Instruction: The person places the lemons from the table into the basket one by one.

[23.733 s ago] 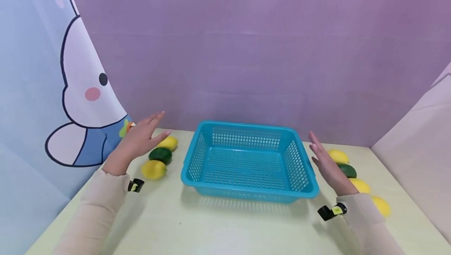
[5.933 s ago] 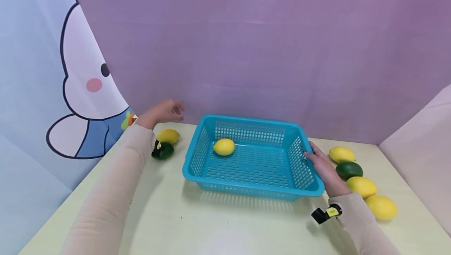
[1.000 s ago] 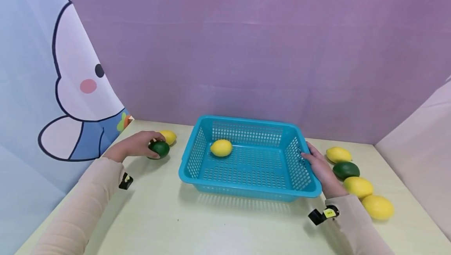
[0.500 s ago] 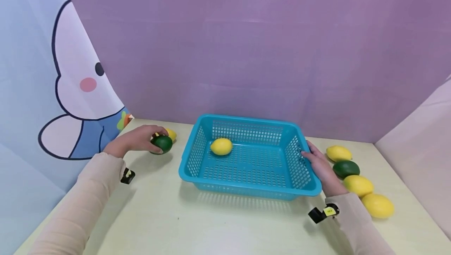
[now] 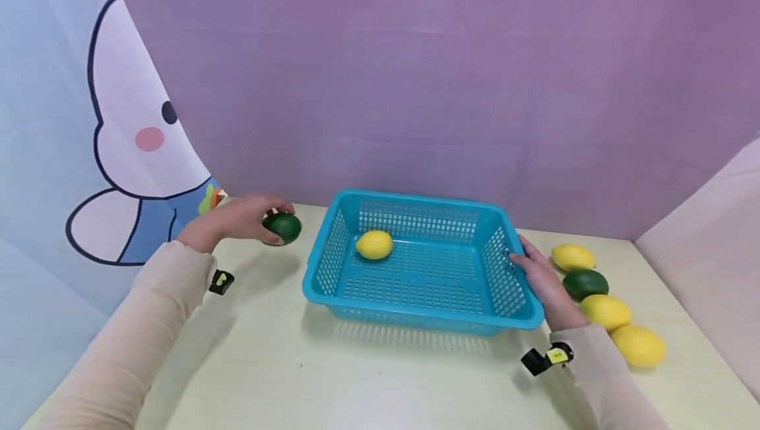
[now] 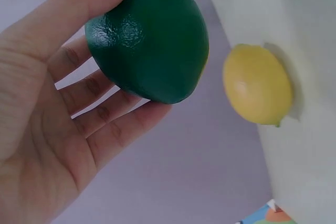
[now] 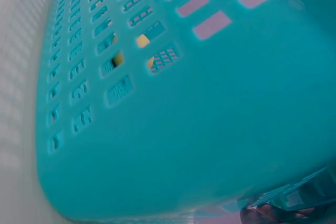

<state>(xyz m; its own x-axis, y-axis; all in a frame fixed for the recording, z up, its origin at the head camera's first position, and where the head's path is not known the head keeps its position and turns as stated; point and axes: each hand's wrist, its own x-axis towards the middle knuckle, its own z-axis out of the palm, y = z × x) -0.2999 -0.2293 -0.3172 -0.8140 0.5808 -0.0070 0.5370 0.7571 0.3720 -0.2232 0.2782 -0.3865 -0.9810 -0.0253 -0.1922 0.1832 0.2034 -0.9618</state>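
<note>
My left hand (image 5: 243,219) holds a dark green lime (image 5: 283,227) between thumb and fingers, with a shadow on the table below it. In the left wrist view the lime (image 6: 152,38) fills the grasp, and a yellow lemon (image 6: 257,84) lies on the table beyond it. That lemon is hidden behind the hand and lime in the head view. My right hand (image 5: 543,278) grips the right rim of a teal plastic basket (image 5: 410,314), thumb over the edge. Inside the basket, toward its left side, sits one yellow lemon (image 5: 374,245).
To the right of the basket lie a yellow lemon (image 5: 572,257), a green lime (image 5: 585,283) and two more lemons, in a row on the pale table (image 5: 332,384). A purple cloth (image 5: 415,87) hangs behind, with a cartoon-printed cloth (image 5: 53,153) on the left.
Since the earliest frame, a lemon from the left has come into the basket and my right hand has taken its rim. Over the last second my left hand lifted the lime up and rightward.
</note>
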